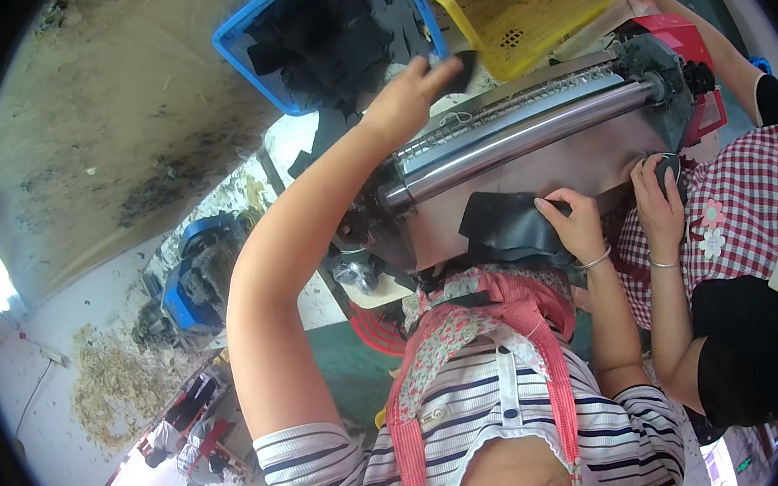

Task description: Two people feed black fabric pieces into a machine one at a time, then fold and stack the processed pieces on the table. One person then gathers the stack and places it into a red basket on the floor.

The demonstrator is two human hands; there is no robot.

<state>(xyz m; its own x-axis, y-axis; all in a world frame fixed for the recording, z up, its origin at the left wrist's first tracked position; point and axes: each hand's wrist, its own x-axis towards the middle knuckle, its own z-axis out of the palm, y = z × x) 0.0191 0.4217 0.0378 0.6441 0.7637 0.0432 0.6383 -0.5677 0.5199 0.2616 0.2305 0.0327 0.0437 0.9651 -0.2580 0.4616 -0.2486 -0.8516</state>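
My left hand (pixel 407 98) is raised over the far side of the machine, beside the blue crate. Its fingers close on a small black leather piece (pixel 463 73), slightly blurred. Nearer to me, my right hand (pixel 577 223) pinches the right edge of a black leather piece (pixel 509 223). That piece lies on the machine's smooth metal feed table (pixel 550 164), by the edge nearest my apron. A shiny metal roller (pixel 524 147) runs across the machine beyond it, well apart from the piece.
Black pieces fill the blue crate (pixel 241 38) at the back; a yellow crate (pixel 504 62) stands beside it. To my right, a co-worker's hand (pixel 658 196) rests near the feed table, holding a dark piece. A dusty blue machine (pixel 193 269) stands at left.
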